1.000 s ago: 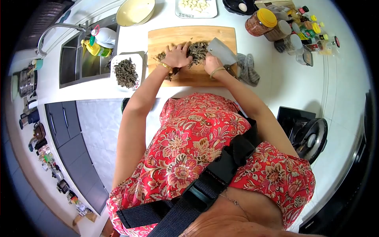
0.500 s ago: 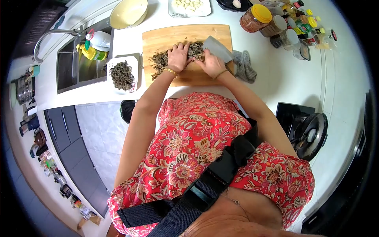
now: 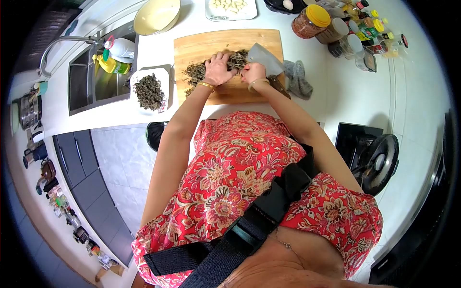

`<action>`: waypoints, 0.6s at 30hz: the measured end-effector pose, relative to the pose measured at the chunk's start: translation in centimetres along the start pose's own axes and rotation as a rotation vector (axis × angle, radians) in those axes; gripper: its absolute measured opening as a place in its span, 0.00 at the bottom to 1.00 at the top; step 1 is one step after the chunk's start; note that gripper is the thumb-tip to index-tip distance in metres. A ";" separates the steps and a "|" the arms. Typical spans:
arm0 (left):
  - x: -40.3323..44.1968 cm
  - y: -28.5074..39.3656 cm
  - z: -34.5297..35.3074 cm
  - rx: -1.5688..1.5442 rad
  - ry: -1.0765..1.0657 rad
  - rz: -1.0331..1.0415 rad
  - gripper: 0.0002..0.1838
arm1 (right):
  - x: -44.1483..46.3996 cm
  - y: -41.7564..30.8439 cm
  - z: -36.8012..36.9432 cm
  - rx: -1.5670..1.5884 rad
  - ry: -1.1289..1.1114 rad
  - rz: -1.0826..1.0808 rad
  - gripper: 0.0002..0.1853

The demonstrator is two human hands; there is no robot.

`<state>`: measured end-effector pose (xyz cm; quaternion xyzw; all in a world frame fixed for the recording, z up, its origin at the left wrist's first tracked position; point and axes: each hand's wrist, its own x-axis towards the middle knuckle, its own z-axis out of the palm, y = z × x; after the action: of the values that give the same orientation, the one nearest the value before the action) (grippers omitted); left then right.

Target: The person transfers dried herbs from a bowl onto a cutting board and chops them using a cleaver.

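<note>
Dark, shredded dried vegetable (image 3: 194,73) lies in a loose heap across the wooden cutting board (image 3: 201,43). Over the heap my left hand (image 3: 219,72) rests palm down, fingers stretched out on the leaves. Close to its thumb, my right hand (image 3: 254,73) is closed, fingertips pinched at the heap's near edge; what is between them is too small to make out. A cleaver (image 3: 265,58) lies on the right of the board, its blade just beyond my right hand. Its dark handle points toward me, outside my grip.
A white dish (image 3: 149,93) of more dark vegetable stands left of the board, beside the sink (image 3: 79,91). Behind are a cream bowl (image 3: 157,17) and a plate of pale cloves (image 3: 231,14). A grey cloth (image 3: 298,80) and jars (image 3: 311,23) lie right.
My right hand has shifted slightly left and up, its fingers curling in from a more stretched pose. The cleaver's handle now shows clearly. My left hand has barely moved.
</note>
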<state>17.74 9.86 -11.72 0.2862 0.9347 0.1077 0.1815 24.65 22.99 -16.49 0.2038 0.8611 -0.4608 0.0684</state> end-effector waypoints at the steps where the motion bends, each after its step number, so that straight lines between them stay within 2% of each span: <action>1: 0.2 -0.3 0.2 0.001 0.000 -0.001 0.38 | 0.0 -0.5 0.2 0.299 -0.010 0.195 0.05; 2: 0.3 -0.7 0.3 -0.066 0.004 0.021 0.39 | 0.0 -1.0 0.3 0.598 -0.020 0.391 0.04; 3: 0.3 -0.6 0.0 -0.133 0.009 0.043 0.41 | 0.1 -1.1 0.4 0.598 -0.020 0.390 0.04; 5: 0.1 0.0 -0.2 -0.137 -0.021 0.027 0.41 | 0.2 -1.2 0.6 0.876 -0.012 0.476 0.04; 8: 0.0 0.5 0.4 -0.090 0.053 -0.020 0.38 | 0.3 -1.0 1.8 1.015 0.020 0.489 0.04; 10: -0.2 0.5 0.7 0.063 0.111 0.034 0.32 | -0.4 -1.2 1.2 1.012 -0.005 0.460 0.04; 12: -0.3 0.7 0.9 0.111 0.114 0.034 0.30 | -0.5 -0.6 0.9 1.008 -0.028 0.431 0.04; 14: -0.7 1.2 1.1 0.162 0.179 0.059 0.25 | 0.2 1.7 1.0 0.540 -0.212 0.199 0.07; 15: -0.7 1.3 1.3 0.162 0.180 0.058 0.25 | -0.2 1.2 0.3 0.540 -0.212 0.198 0.07; 17: -0.7 1.5 1.8 0.261 0.189 0.050 0.23 | -1.9 -2.0 -3.2 -0.149 0.129 -0.138 0.14; 18: -1.0 1.9 1.4 0.236 0.207 0.062 0.22 | -2.8 -4.4 -5.0 -0.102 0.127 -0.188 0.17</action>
<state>20.01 10.96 -12.17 0.3214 0.9453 0.0318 0.0458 25.70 24.09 -9.41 0.1469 0.9014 -0.4068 -0.0195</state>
